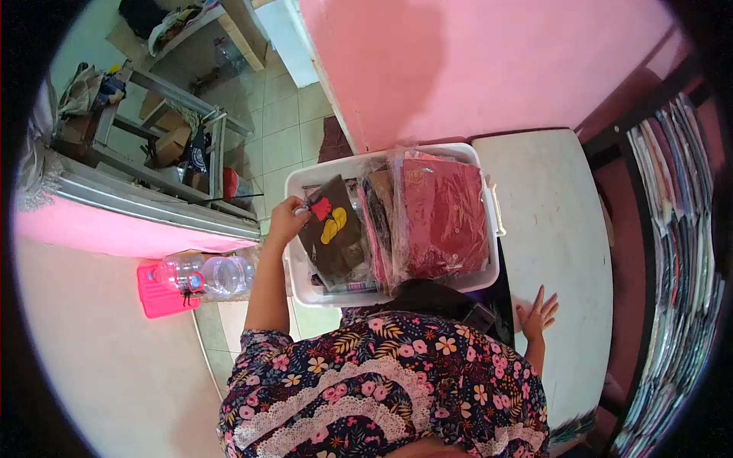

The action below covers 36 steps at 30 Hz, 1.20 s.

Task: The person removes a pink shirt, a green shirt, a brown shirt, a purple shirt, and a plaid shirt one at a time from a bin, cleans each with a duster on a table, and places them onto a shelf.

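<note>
A white plastic bin (293,281) stands in front of me, filled with folded clothes in clear plastic bags. My left hand (287,221) is at its left side, fingers closed on the upper left edge of a dark brown folded garment (340,256) with a red and yellow print. Further right in the bin, a bagged dark red garment (443,217) lies on top, beside several packets standing on edge (376,221). My right hand (540,313) hovers close over a white table (557,206), fingers spread and holding nothing.
On the right, a dark rack (622,122) holds long stacks of bagged clothes (672,252). Clear plastic bottles (227,275) and a pink basket (156,294) are at the left. A pink wall (489,61) rises behind the bin. A metal frame (164,179) stands back left.
</note>
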Each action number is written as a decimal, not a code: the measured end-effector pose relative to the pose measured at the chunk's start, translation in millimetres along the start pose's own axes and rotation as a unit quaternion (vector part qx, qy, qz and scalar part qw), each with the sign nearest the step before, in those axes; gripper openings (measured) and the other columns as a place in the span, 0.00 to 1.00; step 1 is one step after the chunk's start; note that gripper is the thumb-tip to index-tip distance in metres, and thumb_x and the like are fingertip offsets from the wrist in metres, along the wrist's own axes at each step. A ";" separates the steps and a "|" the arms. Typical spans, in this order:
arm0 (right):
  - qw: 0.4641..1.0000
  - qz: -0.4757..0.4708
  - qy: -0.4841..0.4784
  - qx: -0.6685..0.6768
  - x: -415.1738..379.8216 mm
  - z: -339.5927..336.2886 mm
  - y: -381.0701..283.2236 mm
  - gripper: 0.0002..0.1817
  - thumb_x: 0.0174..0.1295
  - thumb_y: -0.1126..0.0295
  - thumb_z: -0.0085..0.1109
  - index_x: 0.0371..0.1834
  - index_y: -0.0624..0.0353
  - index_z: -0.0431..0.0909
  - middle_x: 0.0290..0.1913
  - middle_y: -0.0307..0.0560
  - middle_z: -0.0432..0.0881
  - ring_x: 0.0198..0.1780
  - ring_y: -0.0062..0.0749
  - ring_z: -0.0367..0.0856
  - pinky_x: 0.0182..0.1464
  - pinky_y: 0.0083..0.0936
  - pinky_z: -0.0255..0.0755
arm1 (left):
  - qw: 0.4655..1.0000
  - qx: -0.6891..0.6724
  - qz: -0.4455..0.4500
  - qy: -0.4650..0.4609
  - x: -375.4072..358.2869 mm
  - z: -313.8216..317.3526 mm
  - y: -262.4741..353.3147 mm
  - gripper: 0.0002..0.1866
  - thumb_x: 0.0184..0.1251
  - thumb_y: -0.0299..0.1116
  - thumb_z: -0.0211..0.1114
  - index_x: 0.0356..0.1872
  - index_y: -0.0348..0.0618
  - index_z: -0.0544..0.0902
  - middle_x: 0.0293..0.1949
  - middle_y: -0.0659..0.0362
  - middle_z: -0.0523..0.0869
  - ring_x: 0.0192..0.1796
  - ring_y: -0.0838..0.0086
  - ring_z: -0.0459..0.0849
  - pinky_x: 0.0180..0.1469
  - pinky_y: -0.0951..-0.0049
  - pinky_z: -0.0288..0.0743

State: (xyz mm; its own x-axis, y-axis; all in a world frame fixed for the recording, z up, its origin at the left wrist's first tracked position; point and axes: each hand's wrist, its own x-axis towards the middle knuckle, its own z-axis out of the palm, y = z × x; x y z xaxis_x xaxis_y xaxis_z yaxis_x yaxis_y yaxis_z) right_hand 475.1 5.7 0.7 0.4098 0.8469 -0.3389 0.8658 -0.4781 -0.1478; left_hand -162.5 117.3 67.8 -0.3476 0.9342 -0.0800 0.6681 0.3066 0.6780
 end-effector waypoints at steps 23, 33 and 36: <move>0.843 0.174 0.465 0.207 -37.1 50.5 252.3 0.29 0.53 0.70 0.63 0.61 0.52 0.69 0.65 0.56 0.64 0.67 0.55 0.58 0.67 0.44 0.55 | 0.814 -0.053 0.579 -0.006 -160.9 220.7 439.1 0.12 0.48 0.21 0.66 0.36 0.41 0.78 0.37 0.55 0.83 0.34 0.68 0.83 0.39 0.71 0.76; 0.765 0.560 0.298 0.107 -149.0 129.3 253.1 0.39 0.53 0.54 0.63 0.69 0.45 0.58 0.64 0.58 0.63 0.60 0.57 0.66 0.58 0.47 0.63 | 0.785 0.045 0.506 -0.354 -93.0 366.3 294.1 0.25 0.56 0.37 0.66 0.55 0.43 0.73 0.56 0.43 0.74 0.60 0.53 0.71 0.62 0.59 0.63; 0.784 0.505 0.293 0.212 -171.2 154.0 280.3 0.30 0.55 0.60 0.61 0.60 0.60 0.66 0.36 0.60 0.80 0.40 0.66 0.75 0.47 0.44 0.71 | 0.878 0.063 0.472 -0.045 -35.6 400.3 267.0 0.26 0.55 0.35 0.66 0.57 0.45 0.74 0.55 0.47 0.75 0.59 0.56 0.71 0.63 0.58 0.60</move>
State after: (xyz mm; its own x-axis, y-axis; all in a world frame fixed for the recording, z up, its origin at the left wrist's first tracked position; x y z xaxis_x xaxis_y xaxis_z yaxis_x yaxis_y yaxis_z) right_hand 603.4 -309.1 -125.8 0.9936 -0.1116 -0.0166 -0.1083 -0.9026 -0.4167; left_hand 291.6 238.8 -40.9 0.4502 0.7917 0.4129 0.6996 -0.6001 0.3879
